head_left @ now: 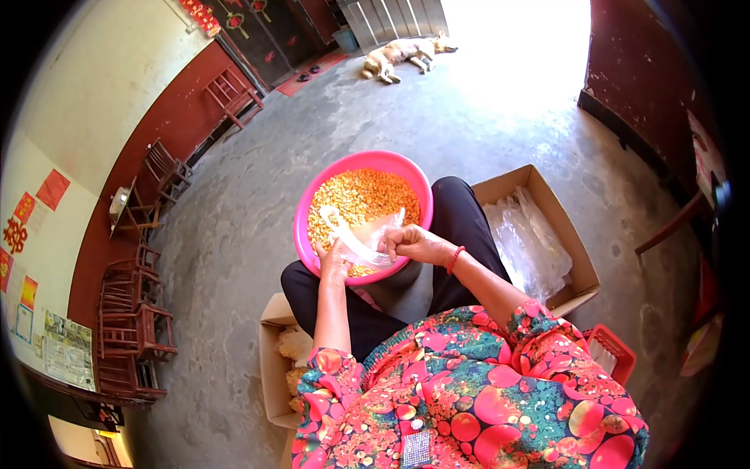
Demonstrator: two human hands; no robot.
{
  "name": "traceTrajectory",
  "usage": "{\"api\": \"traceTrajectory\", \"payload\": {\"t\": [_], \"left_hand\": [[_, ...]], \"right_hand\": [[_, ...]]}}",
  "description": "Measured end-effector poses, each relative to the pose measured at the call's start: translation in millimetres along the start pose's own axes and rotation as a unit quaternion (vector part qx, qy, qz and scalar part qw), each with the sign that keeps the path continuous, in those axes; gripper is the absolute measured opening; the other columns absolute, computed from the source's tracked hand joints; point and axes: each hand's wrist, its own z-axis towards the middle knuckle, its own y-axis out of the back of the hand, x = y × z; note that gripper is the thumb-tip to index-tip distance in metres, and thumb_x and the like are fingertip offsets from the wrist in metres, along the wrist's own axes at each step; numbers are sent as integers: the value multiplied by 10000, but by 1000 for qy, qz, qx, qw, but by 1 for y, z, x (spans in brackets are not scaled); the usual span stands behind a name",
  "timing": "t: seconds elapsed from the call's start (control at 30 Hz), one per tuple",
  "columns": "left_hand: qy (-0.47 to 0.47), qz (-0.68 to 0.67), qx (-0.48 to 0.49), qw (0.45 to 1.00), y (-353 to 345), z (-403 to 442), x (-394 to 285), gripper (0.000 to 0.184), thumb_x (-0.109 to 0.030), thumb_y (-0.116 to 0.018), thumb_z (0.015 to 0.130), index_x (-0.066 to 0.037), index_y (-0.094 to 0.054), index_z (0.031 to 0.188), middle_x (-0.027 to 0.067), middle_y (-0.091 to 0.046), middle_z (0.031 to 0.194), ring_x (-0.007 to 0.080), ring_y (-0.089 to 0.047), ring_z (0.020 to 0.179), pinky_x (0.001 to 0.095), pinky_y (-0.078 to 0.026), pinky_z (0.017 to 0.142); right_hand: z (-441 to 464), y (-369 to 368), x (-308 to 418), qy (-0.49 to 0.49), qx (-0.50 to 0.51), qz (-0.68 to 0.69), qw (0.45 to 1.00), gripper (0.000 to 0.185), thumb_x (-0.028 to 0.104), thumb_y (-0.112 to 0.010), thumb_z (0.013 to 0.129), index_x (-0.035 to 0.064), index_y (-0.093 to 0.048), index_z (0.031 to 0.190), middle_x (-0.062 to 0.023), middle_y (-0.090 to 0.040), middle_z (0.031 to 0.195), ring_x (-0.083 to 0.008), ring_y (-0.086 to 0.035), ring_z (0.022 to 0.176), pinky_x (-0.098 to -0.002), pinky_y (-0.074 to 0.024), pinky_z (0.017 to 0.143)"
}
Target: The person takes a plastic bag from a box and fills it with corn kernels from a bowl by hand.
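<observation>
A dog (400,53) is lying on the far floor (234,219). On the left, wooden chairs (148,331) stand along the wall (109,86).

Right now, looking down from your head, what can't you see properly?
All in the head view:
Bottom of the pink tub: covered by yellow bits.
Palm of the right hand, at the clear bag: behind the hand itself.
Part of the red basket: behind the flowery shirt.
Outside the bright doorway: lost in glare.
Words on the wall sheet: too small.

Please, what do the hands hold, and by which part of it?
A clear plastic bag, by opposite sides: left hand at left, right hand at right.
</observation>
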Motion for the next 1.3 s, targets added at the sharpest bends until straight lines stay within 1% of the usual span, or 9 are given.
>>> {"api": "traceTrajectory", "payload": {"t": [0.13,0.17,0.3,0.43,0.53,0.67,0.83,1.13,1.3], "left_hand": [[-75,-110,146,980,40,53,19,493,-91,-557,771,-66,-340,1213,105,-524,1009,225,-558,801,367,-487,667],[74,-182,138,971,46,55,11,414,-76,-587,742,-64,-428,1124,71,-519,962,172,-527,805,290,-462,691],[-75,-105,15,992,25,13,-5,143,-66,-575,748,-66,-549,888,41,-552,806,153,-532,786,287,-460,699],[-126,-184,113,968,37,11,-16,128,-65,-562,765,-82,-544,891,50,-586,831,164,-568,748,285,-477,680],[-198,-124,28,972,19,-23,-33,111,-73,-545,784,-98,-547,892,32,-585,813,137,-571,743,251,-475,668],[-201,-113,-19,973,0,-46,-26,125,-49,-528,794,-113,-548,899,-8,-586,825,101,-568,753,213,-465,665],[-177,-157,25,971,-12,-60,-7,155,-14,-531,782,-79,-533,922,37,-576,909,150,-576,797,264,-484,768],[-182,-91,74,976,-13,-84,0,191,14,-520,786,-32,-558,968,47,-585,898,120,-566,822,238,-473,756],[-233,-56,75,968,-6,-85,-9,222,35,-497,789,-26,-549,995,58,-582,916,150,-572,832,273,-478,773]], "right_hand": [[8,-3,26,13,63,-2,998,155,-64,-428,720,23,-532,646,-39,-548,772,-127,-502,830,-271,-381,794],[10,-2,27,17,78,-2,997,159,-68,-424,715,23,-539,654,-40,-550,775,-123,-507,832,-264,-384,793],[12,1,29,7,30,33,999,151,-66,-418,685,3,-550,663,-30,-565,746,-115,-529,823,-267,-391,807],[13,20,4,-4,-106,-287,952,275,-42,-435,675,59,-601,869,-134,-515,992,-261,-469,1007,-309,-394,843],[17,24,-34,-53,-232,-356,904,246,-1,-491,702,56,-590,919,-146,-505,1002,-276,-490,971,-310,-403,830],[24,6,-39,-94,-261,-201,940,341,147,-588,727,43,-533,1047,-173,-490,1053,-300,-487,997,-347,-405,855],[26,-19,-46,-100,-224,-315,917,684,308,-673,634,78,-383,1210,-197,-388,1198,-345,-363,1126,-401,-332,918],[41,-38,-48,8,-272,-352,895,631,300,-672,636,116,-404,1176,-165,-416,1156,-328,-404,1081,-402,-362,875],[46,-28,-52,-67,-294,-283,910,129,167,-589,710,40,-604,725,-121,-587,775,-251,-570,807,-357,-428,766]]}}
